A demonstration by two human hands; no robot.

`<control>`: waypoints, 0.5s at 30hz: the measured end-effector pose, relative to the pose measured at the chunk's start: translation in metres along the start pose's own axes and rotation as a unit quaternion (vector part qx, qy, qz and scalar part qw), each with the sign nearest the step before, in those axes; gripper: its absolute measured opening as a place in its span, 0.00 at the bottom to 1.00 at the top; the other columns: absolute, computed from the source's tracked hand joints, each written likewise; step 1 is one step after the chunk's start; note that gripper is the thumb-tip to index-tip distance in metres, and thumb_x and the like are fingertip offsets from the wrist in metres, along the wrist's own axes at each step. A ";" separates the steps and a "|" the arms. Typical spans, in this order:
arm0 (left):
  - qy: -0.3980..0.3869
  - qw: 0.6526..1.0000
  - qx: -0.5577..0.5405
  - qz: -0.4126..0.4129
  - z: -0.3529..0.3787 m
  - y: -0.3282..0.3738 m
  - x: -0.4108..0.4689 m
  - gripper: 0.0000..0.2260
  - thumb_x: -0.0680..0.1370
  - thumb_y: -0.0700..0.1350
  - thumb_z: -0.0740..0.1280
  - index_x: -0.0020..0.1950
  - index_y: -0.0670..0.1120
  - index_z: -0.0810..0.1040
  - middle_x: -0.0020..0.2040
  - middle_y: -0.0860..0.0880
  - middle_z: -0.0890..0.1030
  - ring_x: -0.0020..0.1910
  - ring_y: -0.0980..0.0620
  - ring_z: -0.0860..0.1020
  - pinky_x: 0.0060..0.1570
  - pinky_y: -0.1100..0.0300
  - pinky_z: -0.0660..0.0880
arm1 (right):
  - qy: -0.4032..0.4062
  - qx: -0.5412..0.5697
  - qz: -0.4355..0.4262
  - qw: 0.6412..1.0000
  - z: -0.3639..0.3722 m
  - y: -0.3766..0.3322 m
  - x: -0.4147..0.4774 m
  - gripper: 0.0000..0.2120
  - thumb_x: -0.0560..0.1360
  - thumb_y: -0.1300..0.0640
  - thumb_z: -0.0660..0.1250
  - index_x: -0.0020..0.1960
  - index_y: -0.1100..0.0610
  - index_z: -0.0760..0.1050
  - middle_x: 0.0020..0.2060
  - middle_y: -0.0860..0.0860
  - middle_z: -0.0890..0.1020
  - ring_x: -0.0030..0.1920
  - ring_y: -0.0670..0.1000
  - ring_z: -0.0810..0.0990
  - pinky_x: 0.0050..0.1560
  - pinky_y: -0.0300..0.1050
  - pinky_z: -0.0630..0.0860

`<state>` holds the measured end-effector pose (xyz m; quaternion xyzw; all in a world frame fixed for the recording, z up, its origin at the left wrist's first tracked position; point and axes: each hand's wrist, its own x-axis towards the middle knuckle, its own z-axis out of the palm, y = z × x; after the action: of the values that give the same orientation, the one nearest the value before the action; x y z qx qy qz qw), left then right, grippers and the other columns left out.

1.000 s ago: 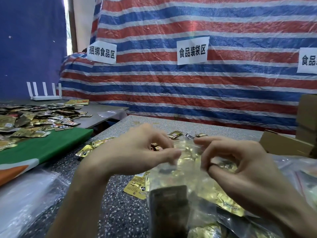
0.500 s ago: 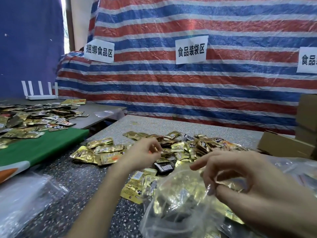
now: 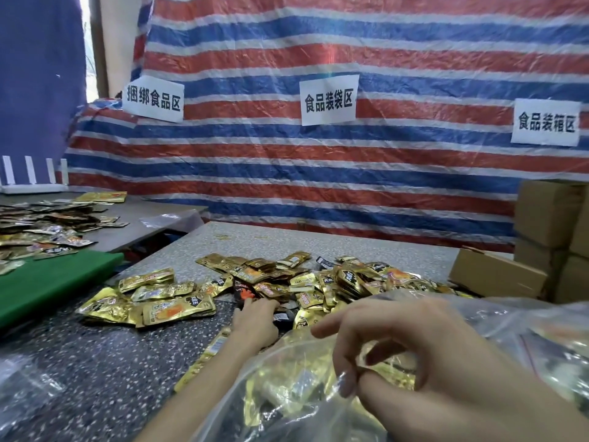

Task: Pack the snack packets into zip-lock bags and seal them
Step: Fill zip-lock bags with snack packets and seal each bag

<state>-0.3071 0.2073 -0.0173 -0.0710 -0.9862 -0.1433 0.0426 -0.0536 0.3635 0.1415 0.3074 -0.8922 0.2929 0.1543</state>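
Note:
A clear zip-lock bag (image 3: 287, 387) partly filled with gold snack packets lies close to me at the bottom. My right hand (image 3: 414, 355) pinches its rim between thumb and fingers. A heap of gold and dark snack packets (image 3: 318, 282) covers the middle of the speckled table (image 3: 111, 362). My left hand (image 3: 255, 317) reaches into the near edge of that heap, its fingers curled over a dark packet (image 3: 283, 317). Whether it grips the packet is not plain.
Cardboard boxes (image 3: 548, 237) stand at the right. A green cloth (image 3: 54, 282) and a second table with more packets (image 3: 41, 224) lie at the left. More clear bags sit at the right (image 3: 541, 339) and the bottom left (image 3: 22, 381). A striped tarp (image 3: 318, 173) closes the back.
My left hand let go of the bag's rim and moved forward into the packet heap. My right hand kept hold of the bag, which dropped lower and closer to me.

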 end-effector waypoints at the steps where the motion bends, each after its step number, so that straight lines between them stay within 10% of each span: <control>1: 0.010 1.000 -0.015 -0.006 0.000 -0.002 0.000 0.25 0.78 0.40 0.64 0.74 0.54 0.69 0.71 0.50 0.74 0.73 0.45 0.65 0.70 0.44 0.67 | -0.002 -0.001 0.004 1.000 -0.002 0.000 0.000 0.11 0.62 0.50 0.62 0.41 0.41 0.78 0.46 0.34 0.83 0.54 0.36 0.80 0.46 0.39 0.79; 11: 0.177 0.978 -0.108 -0.030 -0.032 -0.017 -0.018 0.16 0.81 0.59 0.61 0.60 0.51 0.77 0.45 0.52 0.81 0.43 0.50 0.79 0.38 0.56 0.70 | -0.041 0.010 0.049 0.998 -0.011 -0.010 -0.001 0.09 0.63 0.53 0.61 0.39 0.44 0.79 0.48 0.35 0.83 0.56 0.39 0.80 0.49 0.40 0.77; 15: 0.121 0.960 -0.246 -0.056 -0.050 -0.019 -0.020 0.21 0.81 0.58 0.62 0.69 0.49 0.74 0.54 0.48 0.83 0.34 0.53 0.78 0.34 0.54 0.78 | -0.045 0.007 0.062 0.997 -0.011 -0.009 -0.002 0.07 0.67 0.56 0.65 0.39 0.46 0.79 0.48 0.36 0.83 0.54 0.43 0.81 0.48 0.44 0.79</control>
<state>-0.2870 0.1723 0.0231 -0.0063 -0.9105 -0.3910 0.1344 -0.0451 0.3652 0.1534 0.2658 -0.9135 0.2935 0.0935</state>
